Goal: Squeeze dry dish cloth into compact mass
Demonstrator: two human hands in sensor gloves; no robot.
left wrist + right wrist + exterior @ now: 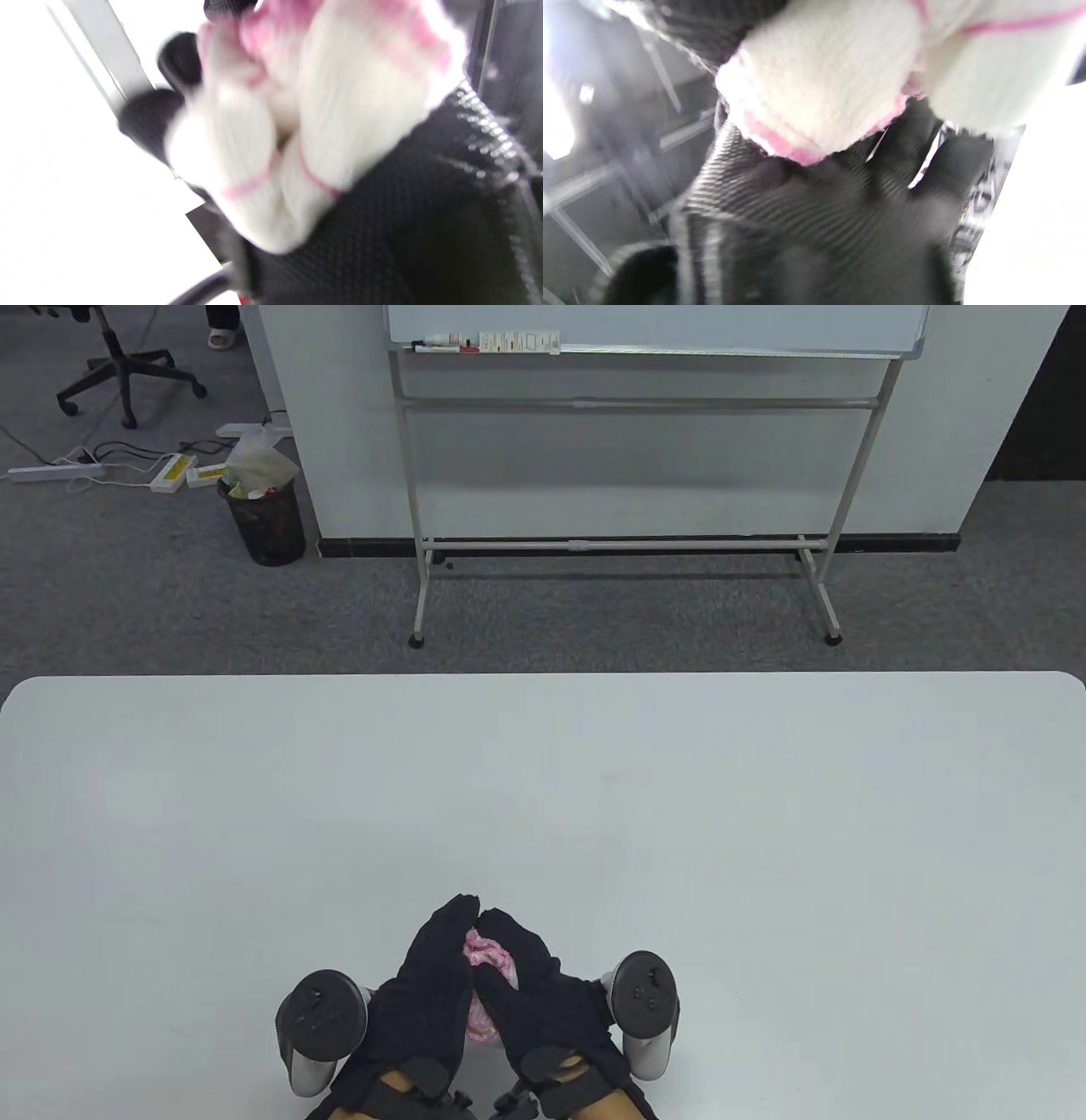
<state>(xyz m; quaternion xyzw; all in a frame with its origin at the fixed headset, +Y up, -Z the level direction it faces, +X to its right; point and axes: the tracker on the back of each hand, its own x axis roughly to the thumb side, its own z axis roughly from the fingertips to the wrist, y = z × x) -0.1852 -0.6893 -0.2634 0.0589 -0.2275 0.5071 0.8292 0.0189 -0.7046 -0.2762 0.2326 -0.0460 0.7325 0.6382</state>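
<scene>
A white dish cloth (487,954) with pink stripes is bunched into a lump between my two hands at the table's near edge. My left hand (428,980) presses on its left side and my right hand (530,984) on its right, fingertips meeting above it. Only a small part of the cloth shows in the table view. In the left wrist view the crumpled cloth (305,110) fills the middle, resting against a black gloved palm (403,220). In the right wrist view the cloth (831,72) bulges at the top against a black glove (814,212).
The white table (543,797) stretches wide ahead and to both sides of my hands. Beyond its far edge stand a whiteboard frame (624,547) and a black waste bin (265,517) on grey carpet.
</scene>
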